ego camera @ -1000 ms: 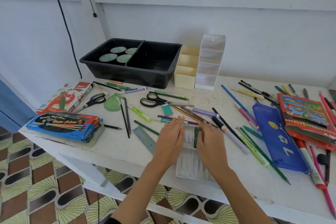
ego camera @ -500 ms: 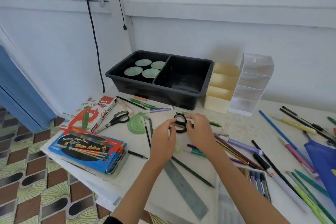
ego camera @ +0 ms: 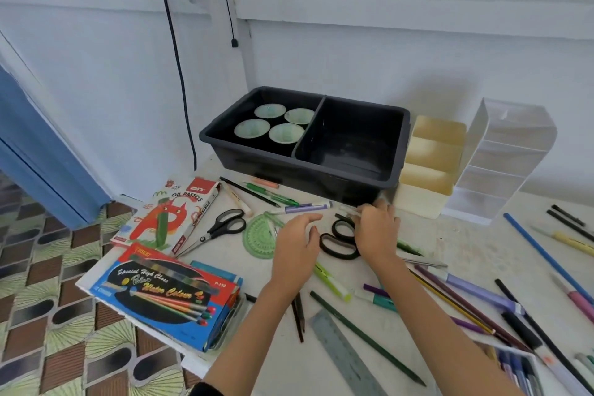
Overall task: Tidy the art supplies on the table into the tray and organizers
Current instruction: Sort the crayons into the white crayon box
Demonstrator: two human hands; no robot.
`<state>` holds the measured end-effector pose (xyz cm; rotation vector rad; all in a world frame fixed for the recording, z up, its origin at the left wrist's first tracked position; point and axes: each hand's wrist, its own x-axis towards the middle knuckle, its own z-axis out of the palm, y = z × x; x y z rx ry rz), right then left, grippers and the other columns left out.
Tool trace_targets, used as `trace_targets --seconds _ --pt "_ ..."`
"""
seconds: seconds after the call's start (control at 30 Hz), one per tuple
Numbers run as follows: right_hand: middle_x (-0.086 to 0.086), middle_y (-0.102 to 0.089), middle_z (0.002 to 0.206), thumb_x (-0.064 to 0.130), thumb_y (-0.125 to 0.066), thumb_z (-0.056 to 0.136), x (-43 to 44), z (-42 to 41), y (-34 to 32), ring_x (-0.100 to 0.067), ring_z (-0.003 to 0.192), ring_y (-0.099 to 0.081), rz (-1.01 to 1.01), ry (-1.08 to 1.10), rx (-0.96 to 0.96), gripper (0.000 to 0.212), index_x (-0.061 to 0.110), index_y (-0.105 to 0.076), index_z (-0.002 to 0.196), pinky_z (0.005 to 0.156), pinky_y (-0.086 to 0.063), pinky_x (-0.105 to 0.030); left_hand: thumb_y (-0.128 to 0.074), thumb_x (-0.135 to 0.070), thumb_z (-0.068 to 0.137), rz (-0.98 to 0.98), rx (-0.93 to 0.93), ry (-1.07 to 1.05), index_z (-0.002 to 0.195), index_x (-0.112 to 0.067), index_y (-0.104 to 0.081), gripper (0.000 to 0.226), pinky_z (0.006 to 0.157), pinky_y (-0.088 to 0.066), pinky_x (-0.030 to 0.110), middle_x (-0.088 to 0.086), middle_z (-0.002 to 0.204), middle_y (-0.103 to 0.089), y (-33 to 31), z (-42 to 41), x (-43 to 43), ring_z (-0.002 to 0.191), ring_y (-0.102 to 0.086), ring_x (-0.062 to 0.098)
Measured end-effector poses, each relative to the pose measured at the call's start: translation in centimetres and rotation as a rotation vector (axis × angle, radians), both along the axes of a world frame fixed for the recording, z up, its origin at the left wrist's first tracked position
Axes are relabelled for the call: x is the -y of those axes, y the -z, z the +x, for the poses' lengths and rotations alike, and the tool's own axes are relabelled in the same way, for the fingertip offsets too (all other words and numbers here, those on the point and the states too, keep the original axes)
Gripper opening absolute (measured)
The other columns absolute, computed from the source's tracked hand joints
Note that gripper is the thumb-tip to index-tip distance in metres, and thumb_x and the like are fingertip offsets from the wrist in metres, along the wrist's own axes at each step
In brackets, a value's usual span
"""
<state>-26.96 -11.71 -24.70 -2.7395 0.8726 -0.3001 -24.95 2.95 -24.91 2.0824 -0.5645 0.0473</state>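
A black two-compartment tray (ego camera: 398, 151) stands at the back, with several pale green dishes (ego camera: 284, 132) in its left half. A cream organizer (ego camera: 427, 202) and a clear one (ego camera: 501, 170) stand to its right. Black scissors (ego camera: 339, 243) lie in front of the tray. My right hand (ego camera: 376, 231) lies over their blades, and its fingers curl round a green pen (ego camera: 408, 247) whose pale end pokes out at the fingertips. My left hand (ego camera: 294, 244) hovers just left of the scissor handles with relaxed fingers, holding nothing.
An oil pastels box (ego camera: 167, 219) and a watercolour box (ego camera: 167, 296) lie near the table's left edge. Grey-handled scissors (ego camera: 221, 228), a green protractor (ego camera: 260, 239), a steel ruler (ego camera: 344, 354) and several loose pens and pencils (ego camera: 466, 296) are spread around my hands.
My hands left the clear pen case near the front edge and reached forward to the black scissors. My left hand has since come off the handles, and my right hand closed round the pen.
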Motion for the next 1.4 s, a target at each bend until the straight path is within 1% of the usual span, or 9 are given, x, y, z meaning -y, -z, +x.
trace_targets --seconds 0.13,0.23,0.37,0.63,0.87,1.03,1.1,1.23,1.4 --pt "-0.013 -0.054 0.116 0.007 -0.053 0.092 -0.2 0.3 0.8 -0.030 0.111 -0.043 0.042 -0.023 0.143 0.021 0.009 -0.065 0.109 0.090 -0.037 -0.037 -0.046 0.001 0.090 0.145 0.095 -0.030 0.121 -0.014 -0.058 0.036 0.092 -0.034 0.015 0.001 0.117 -0.060 -0.8 2.1 -1.1 0.111 -0.051 0.012" --pt "-0.010 -0.057 0.105 0.008 -0.055 0.091 -1.4 0.4 0.9 -0.026 0.099 -0.049 0.150 -0.095 0.305 0.022 0.008 -0.066 0.110 0.084 -0.044 -0.036 -0.044 0.005 0.088 0.391 0.205 0.024 0.124 -0.012 -0.056 0.041 0.096 -0.039 0.029 0.005 0.120 -0.059 -1.4 4.0 -2.7 0.112 -0.049 0.021" --pt "-0.001 -0.050 0.096 0.007 -0.061 0.087 -3.1 0.5 0.1 -0.015 0.081 -0.052 0.401 -0.181 0.417 0.022 0.008 -0.066 0.109 0.069 -0.043 -0.017 -0.048 0.006 0.087 0.719 0.250 0.155 0.124 -0.016 -0.057 0.044 0.095 -0.040 0.034 0.003 0.123 -0.058 -1.0 6.1 -4.2 0.113 -0.048 0.022" --pt "0.004 -0.061 0.094 0.008 -0.067 0.084 -3.9 -1.2 -0.7 -0.006 0.078 -0.058 0.747 -0.078 0.536 0.019 0.016 -0.070 0.100 0.066 -0.046 -0.007 -0.054 -0.015 0.093 0.802 0.369 0.152 0.116 -0.018 -0.062 0.025 0.089 -0.035 0.026 0.001 0.114 -0.056 -0.7 7.1 -4.3 0.107 -0.047 0.018" --pt "0.004 -0.070 0.079 0.023 -0.061 0.090 -2.7 -4.9 -1.8 -0.004 0.073 -0.065 0.971 0.007 0.638 0.009 0.020 -0.068 0.086 0.066 -0.051 -0.013 -0.054 -0.013 0.093 0.309 0.206 0.131 0.109 -0.007 -0.064 0.020 0.075 -0.039 0.023 0.006 0.100 -0.057 -2.9 3.8 -2.2 0.087 -0.054 0.016" --pt "0.001 -0.070 0.087 0.015 -0.057 0.093 -1.3 -8.7 -2.7 -0.011 0.080 -0.068 1.044 0.055 0.689 0.015 0.023 -0.062 0.105 0.070 -0.056 -0.018 -0.057 -0.015 0.092 -0.016 -0.041 0.153 0.110 -0.017 -0.061 0.019 0.067 -0.041 0.009 -0.005 0.088 -0.056 -3.8 -1.2 0.9 0.080 -0.054 0.006" --pt "-0.002 -0.071 0.085 0.016 -0.061 0.090 -0.6 -10.7 -3.0 -0.013 0.077 -0.070 1.031 0.070 0.706 0.024 0.022 -0.053 0.112 0.070 -0.057 -0.021 -0.058 -0.014 0.091 -0.098 -0.172 0.201 0.107 -0.015 -0.063 0.016 0.068 -0.047 0.009 -0.001 0.088 -0.060 -3.8 -3.4 2.1 0.080 -0.057 0.009" --pt "-0.009 -0.072 0.080 0.011 -0.065 0.087 0.8 -15.0 -3.3 -0.019 0.070 -0.071 1.037 0.075 0.739 0.031 0.014 -0.049 0.113 0.066 -0.058 -0.026 -0.063 -0.016 0.089 -0.201 -0.349 0.281 0.103 -0.019 -0.065 0.015 0.074 -0.058 0.033 0.009 0.091 -0.066 -3.4 -7.8 3.7 0.087 -0.065 0.021" --pt "-0.012 -0.070 0.077 0.009 -0.069 0.083 2.0 -19.9 -3.2 -0.022 0.064 -0.069 0.956 0.115 0.764 0.028 0.014 -0.056 0.108 0.060 -0.057 -0.025 -0.064 -0.010 0.088 -0.264 -0.483 0.311 0.104 -0.013 -0.067 0.017 0.064 -0.057 0.025 0.002 0.077 -0.062 -2.6 -12.8 4.7 0.072 -0.062 0.012"
